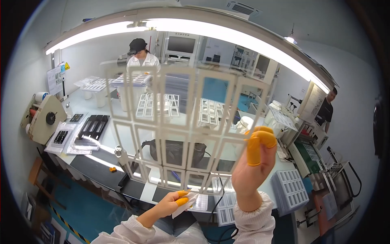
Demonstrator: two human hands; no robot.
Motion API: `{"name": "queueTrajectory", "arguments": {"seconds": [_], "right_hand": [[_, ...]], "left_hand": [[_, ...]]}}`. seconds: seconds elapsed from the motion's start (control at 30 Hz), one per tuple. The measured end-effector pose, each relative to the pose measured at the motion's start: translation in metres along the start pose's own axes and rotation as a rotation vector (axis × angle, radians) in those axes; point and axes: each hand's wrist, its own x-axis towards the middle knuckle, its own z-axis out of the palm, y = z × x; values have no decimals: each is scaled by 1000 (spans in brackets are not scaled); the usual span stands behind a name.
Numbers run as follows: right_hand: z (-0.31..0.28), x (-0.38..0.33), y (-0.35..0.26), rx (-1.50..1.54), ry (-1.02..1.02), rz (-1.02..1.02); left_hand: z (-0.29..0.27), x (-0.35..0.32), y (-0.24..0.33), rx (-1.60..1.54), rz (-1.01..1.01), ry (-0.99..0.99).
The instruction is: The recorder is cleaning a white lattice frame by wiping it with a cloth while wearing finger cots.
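Raised in front of me is a large clear sheet (232,101) printed with rows of white rectangular frames, tilted and partly blurred. My right hand (256,160), with orange finger cots on its fingertips, pinches the sheet's right edge. At the bottom edge, my left hand (167,204) is closed on a crumpled white wipe (180,210). It also wears orange finger cots, and its fingers are at the sheet's lower rim; whether they grip the sheet too I cannot tell. Through the sheet, a black bag (172,152) shows on the table.
More framed sheets lie across the white table (122,136), and a stack of them (290,191) stands at right. Black trays (92,129) and a tape dispenser (44,118) are at left. A lamp (227,34) hangs overhead. A co-worker (142,59) sits opposite; another person stands far right.
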Motion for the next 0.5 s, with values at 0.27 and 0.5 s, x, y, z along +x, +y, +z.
{"name": "queueTrajectory", "arguments": {"seconds": [0.27,0.5], "right_hand": [[-46,64,-8,80,332,194],[-79,88,-8,115,375,268]], "left_hand": [[4,-3,-2,119,247,31],[11,-15,30,317,523,105]]}}
